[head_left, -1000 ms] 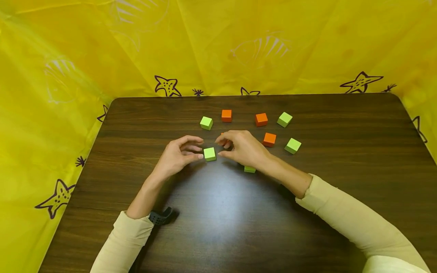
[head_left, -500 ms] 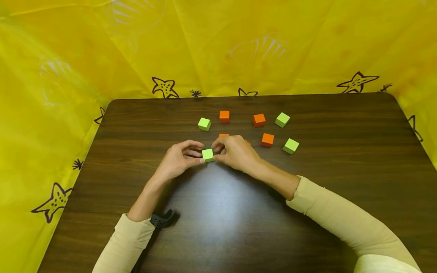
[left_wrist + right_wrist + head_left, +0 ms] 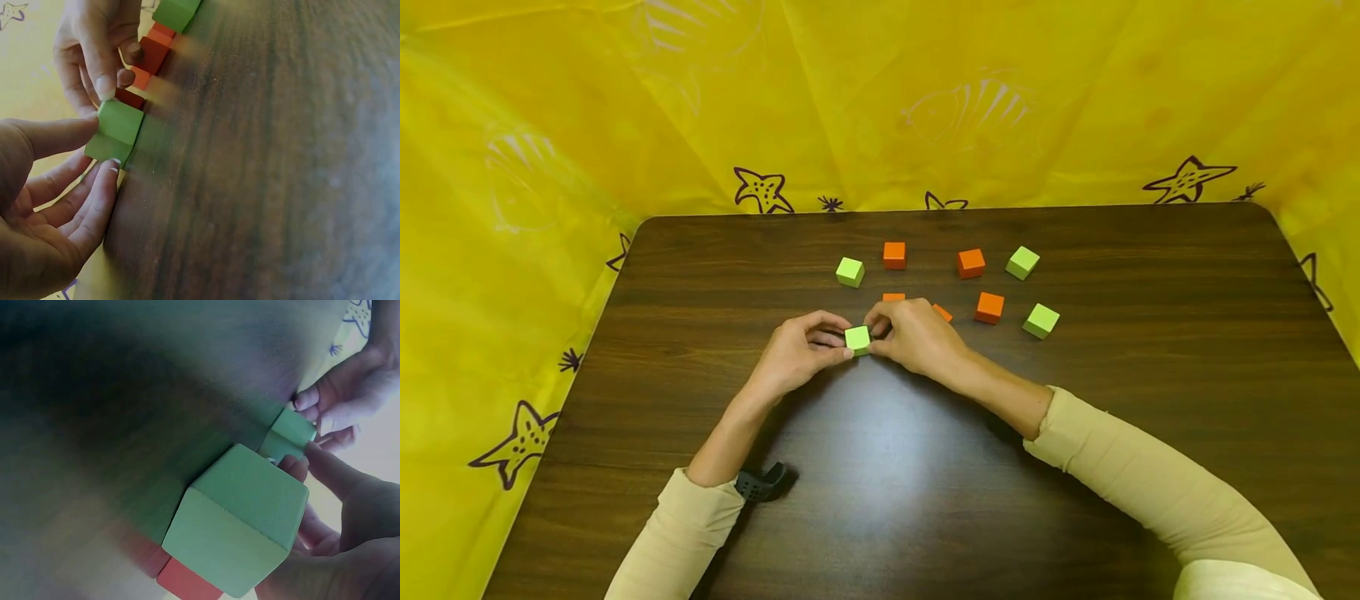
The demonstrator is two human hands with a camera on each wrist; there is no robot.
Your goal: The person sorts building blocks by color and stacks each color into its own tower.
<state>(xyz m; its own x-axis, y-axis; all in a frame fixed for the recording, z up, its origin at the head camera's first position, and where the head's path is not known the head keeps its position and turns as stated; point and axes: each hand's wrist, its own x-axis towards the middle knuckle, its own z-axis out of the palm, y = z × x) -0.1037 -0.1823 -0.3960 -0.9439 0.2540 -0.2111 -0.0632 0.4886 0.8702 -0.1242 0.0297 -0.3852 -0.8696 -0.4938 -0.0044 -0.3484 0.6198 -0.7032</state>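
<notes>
A light green cube (image 3: 857, 339) stands near the middle of the dark table, between the two hands. The left hand (image 3: 793, 354) pinches it from the left; in the left wrist view its thumb and fingertips touch the green cube (image 3: 119, 124). From the right, the right hand (image 3: 917, 336) holds the same cube, its thumb tip at the near right corner. Another green cube (image 3: 234, 519) looms large in the right wrist view, beside the right hand; the right arm hides it in the head view. Behind the right hand, two orange cubes (image 3: 893, 297) are partly covered.
Toward the back of the wooden table (image 3: 880, 500) lie a green cube (image 3: 850, 272), an orange cube (image 3: 894, 255), and another orange cube (image 3: 971, 263). Farther right are a green cube (image 3: 1022, 262), an orange cube (image 3: 989, 307) and a green cube (image 3: 1041, 321). A yellow patterned sheet (image 3: 850, 100) surrounds the table.
The right hand has come left and down until it meets the green cube. The left fingers have closed in on that cube. The other cubes stay put; the view shifted slightly.
</notes>
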